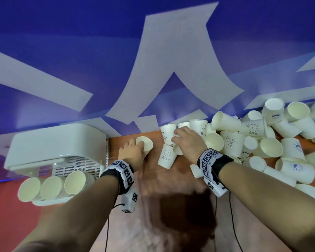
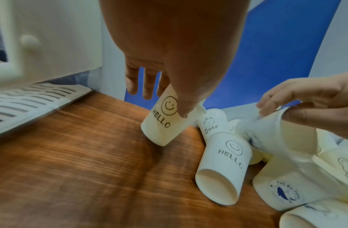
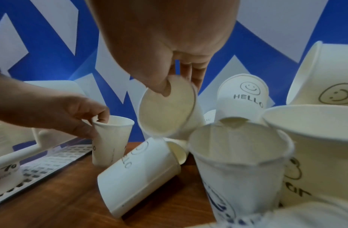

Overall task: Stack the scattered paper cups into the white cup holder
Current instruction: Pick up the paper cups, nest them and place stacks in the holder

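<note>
My left hand (image 1: 137,146) grips a paper cup (image 1: 145,144) by its rim, thumb outside and fingers at the far rim. In the left wrist view that cup (image 2: 163,123) shows a smiley and "HELLO" and tilts with its base near the wooden table. My right hand (image 1: 177,138) pinches the rim of another cup (image 3: 166,109), thumb inside the mouth, lifted off the pile. A third "HELLO" cup (image 1: 166,157) lies on its side between the hands. The white cup holder (image 1: 56,140) stands at the left, with three rows of nested cups (image 1: 51,186) poking out of its front.
A big heap of loose paper cups (image 1: 265,142) covers the right side of the wooden table (image 1: 153,182), against the blue and white wall (image 1: 153,51). The holder's slotted white tray (image 2: 28,103) lies just left of my left hand.
</note>
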{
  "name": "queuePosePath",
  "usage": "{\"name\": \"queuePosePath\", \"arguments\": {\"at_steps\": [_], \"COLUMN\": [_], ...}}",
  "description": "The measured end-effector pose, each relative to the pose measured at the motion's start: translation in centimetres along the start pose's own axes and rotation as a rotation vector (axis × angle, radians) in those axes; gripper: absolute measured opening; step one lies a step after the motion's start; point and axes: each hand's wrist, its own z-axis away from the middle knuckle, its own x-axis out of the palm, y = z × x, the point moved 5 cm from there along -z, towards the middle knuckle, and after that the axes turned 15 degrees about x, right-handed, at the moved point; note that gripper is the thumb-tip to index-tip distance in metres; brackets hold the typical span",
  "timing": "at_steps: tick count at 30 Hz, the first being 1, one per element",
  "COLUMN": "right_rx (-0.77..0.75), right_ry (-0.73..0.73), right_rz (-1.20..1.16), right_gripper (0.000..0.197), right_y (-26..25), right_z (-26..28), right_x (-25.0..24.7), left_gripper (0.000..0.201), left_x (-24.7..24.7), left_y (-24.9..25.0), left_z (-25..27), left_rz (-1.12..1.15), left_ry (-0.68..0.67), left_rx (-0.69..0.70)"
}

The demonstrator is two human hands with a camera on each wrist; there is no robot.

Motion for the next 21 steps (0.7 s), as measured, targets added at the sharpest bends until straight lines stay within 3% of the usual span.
{"name": "queuePosePath", "arguments": {"at_steps": [2, 7, 16, 21], "right_rx": [0.031, 0.149, 0.309, 0.306], "right_ry": [-0.008, 0.000, -0.002, -0.035], "right_rz": [-0.018, -0.126, -0.489, -0.507], "right_gripper": [0.023, 0.042, 0.028, 0.013], "right_y": [-0.4, -2.0, -8.2, -12.9], "right_z": [0.2, 1.1, 3.5, 4.9], "right_x": [-1.1, -3.4, -8.1, -8.7], "left_gripper": [0.035, 0.023, 0.026, 0.020], "left_x": [-0.6, -2.7, -7.1, -8.7], "left_y": [0.0, -0.9, -2.8, -4.8], "left_z": [1.2, 4.3, 11.5, 16.6], "left_rz": [0.016, 0.086, 0.213, 0.309], "left_ry": [0.014, 0.140, 0.433, 0.550], "left_rx": [0.014, 0.076, 0.150, 0.178]}}
